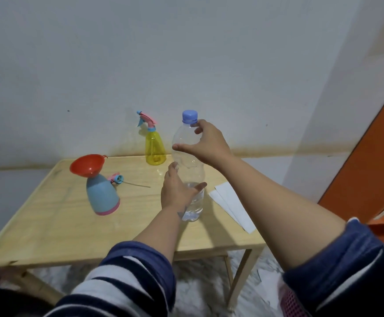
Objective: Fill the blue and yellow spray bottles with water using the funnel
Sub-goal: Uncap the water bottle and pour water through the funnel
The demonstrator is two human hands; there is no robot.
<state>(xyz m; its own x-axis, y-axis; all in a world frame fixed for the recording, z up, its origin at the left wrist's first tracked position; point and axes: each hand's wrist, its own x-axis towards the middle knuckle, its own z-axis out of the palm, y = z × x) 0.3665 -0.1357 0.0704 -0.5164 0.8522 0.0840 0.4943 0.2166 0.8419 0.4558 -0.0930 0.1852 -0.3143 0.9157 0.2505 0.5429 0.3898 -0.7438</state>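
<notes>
On the left of the table [56,225] the funnel [86,167] already sits in the blue spray bottle [102,195]; the yellow spray bottle [155,147] stands capped behind. My left hand [177,193] curls its grip round the water bottle [189,170]; my right hand [205,141] spreads loosely near its cap [189,116]. Next, I judge, unscrewing.

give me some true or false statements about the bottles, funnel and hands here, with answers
1. The red funnel sits in the blue spray bottle. True.
2. The yellow spray bottle has its spray head off. False: its spray head is on.
3. The clear water bottle is capped. True.
4. The left hand holds the funnel. False: it holds the water bottle low down.
5. The right hand is near the water bottle's top. True.
</notes>
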